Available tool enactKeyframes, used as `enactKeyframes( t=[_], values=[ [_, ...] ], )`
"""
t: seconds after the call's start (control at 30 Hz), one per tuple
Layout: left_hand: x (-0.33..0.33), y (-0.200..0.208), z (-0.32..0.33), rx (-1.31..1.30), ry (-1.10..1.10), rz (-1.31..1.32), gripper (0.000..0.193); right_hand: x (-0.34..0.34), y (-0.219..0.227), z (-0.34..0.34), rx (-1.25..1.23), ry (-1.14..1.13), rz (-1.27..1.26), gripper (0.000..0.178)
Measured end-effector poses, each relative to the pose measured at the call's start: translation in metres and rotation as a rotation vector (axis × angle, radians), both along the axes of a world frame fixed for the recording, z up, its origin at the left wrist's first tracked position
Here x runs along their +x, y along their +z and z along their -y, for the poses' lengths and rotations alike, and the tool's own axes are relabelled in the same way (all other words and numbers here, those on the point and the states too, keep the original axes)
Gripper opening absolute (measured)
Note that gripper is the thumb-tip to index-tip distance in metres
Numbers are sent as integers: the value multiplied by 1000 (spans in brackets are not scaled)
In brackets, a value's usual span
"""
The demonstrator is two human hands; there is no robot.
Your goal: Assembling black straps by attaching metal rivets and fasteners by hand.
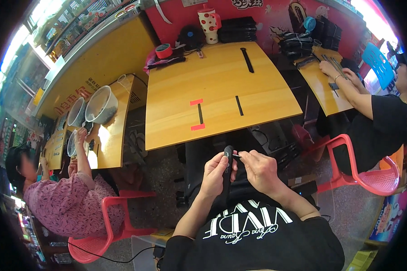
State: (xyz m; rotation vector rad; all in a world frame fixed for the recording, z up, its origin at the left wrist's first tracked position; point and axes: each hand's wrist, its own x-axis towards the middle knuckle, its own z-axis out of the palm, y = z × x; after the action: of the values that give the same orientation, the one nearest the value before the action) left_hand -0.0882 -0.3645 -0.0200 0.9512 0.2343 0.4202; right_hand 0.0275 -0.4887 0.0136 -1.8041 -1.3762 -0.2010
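Note:
In front of my body, past the table's near edge, my left hand is closed around a long black piece with a rounded top. Its kind is not clear; a dark part hangs below the fingers. Close beside it, my right hand pinches a small, thin, metallic-looking piece that points at the black piece's side. On the yellow wooden table lies a thin black strip between two pieces of red tape. To its right is another black strip, and farther back a longer black strap.
At the table's back stand a dotted tumbler, black bundles and a tape roll. A co-worker sits left by plastic tubs; another works at the right table. Red chairs flank me.

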Motion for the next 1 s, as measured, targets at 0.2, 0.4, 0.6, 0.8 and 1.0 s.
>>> enactKeyframes(
  t=[0.2,0.4,0.6,0.8,1.0],
  values=[
    [3,2,-1,23,9,-35,30,3,-1,-2,-26,-13,-4,24],
    [4,5,1,49,14,-49,29,4,-1,-1,-23,-33,37,17],
    [5,6,1,44,0,-51,30,5,1,2,-7,-49,41,18],
    [5,4,1,39,-1,-68,30,5,2,2,-45,-16,23,23],
    [5,5,0,27,-13,-67,31,6,2,2,-43,-21,28,22]
  ],
)
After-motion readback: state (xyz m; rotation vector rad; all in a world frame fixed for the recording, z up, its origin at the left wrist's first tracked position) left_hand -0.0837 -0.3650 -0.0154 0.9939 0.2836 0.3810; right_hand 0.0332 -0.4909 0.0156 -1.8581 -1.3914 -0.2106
